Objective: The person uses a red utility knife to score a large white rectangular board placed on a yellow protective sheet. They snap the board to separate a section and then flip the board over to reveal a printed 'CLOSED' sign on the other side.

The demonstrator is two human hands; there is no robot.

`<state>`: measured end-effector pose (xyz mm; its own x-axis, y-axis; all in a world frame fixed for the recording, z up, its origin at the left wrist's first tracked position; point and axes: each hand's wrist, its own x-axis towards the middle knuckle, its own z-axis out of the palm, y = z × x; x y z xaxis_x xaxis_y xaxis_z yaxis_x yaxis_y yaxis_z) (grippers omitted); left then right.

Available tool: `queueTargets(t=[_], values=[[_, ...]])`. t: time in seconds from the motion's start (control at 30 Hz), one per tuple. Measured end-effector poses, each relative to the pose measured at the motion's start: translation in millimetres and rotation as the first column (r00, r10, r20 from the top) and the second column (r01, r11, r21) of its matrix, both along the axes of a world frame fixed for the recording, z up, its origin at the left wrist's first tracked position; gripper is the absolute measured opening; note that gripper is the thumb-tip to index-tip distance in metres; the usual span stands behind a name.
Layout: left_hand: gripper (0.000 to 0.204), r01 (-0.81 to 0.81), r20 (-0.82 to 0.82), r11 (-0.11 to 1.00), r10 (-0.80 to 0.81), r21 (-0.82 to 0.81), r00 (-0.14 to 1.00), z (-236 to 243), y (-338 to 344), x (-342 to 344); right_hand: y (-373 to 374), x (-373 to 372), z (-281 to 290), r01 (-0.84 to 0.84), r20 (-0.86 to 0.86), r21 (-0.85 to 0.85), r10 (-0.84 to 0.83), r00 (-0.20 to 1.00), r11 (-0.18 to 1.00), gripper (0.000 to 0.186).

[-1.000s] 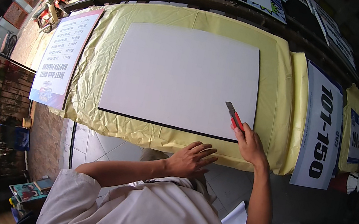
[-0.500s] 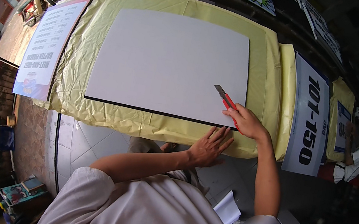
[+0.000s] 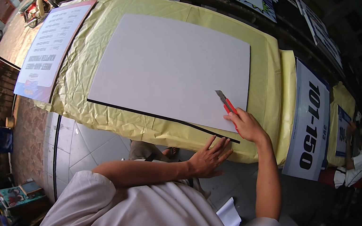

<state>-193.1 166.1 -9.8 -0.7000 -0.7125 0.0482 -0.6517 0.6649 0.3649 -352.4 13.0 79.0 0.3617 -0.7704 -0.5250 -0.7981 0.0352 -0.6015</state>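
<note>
The right hand [image 3: 250, 126] grips a red box cutter [image 3: 227, 102]. The left hand [image 3: 206, 159], fingers apart, is beside a black strip [image 3: 210, 132].

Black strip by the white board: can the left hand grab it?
Probably yes: the open left hand is right beside the black strip, and nothing seems to lie between them; the red cutter points away.

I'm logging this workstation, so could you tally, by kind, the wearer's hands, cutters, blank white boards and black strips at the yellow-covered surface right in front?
Wearer's hands: 2 (left hand, right hand)
Red cutter: 1
Blank white board: 1
Black strip: 1
Total: 5
</note>
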Motion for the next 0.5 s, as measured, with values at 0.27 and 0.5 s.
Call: queueTargets(t=[0.27,0.5], values=[[0.088,0.022,-0.044,0.998,-0.02,0.056,0.999,0.3,22.9,0.3,1.0,1.0,-7.2,0.072,0.079,-0.036,-0.069,0.994,0.997,0.043],[0.077,0.049,-0.301,0.994,-0.019,0.094,0.953,13.0,11.3,12.1,6.7,6.2,3.0,0.053,0.042,-0.075,-0.05,0.998,0.996,0.043]])
